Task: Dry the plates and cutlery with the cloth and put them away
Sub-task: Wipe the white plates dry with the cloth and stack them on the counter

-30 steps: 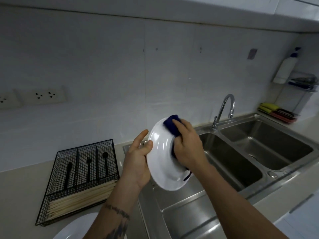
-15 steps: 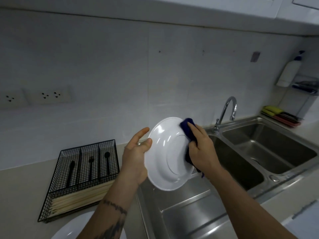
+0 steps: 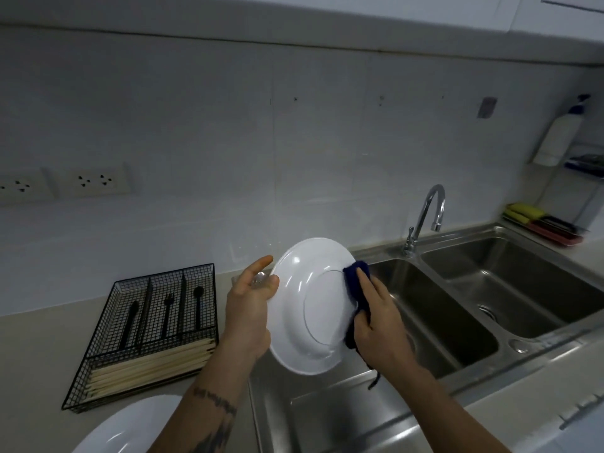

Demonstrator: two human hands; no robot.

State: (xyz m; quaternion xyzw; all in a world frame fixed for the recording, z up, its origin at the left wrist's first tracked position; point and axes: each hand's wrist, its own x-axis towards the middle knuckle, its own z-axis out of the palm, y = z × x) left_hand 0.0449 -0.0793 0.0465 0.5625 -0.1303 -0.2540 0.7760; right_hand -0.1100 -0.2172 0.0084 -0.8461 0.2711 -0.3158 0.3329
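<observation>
The left hand (image 3: pixel 250 308) holds a white plate (image 3: pixel 310 305) upright while the right hand (image 3: pixel 379 322) presses the blue cloth (image 3: pixel 354 282) to its rim, so drying is underway and nothing visibly shelved yet

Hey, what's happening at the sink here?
A person is drying a white plate over the steel sink. The left hand holds the plate on edge by its rim, while the right hand presses a dark blue cloth against its right side. Another white plate lies on the counter beside a black wire cutlery tray.
</observation>
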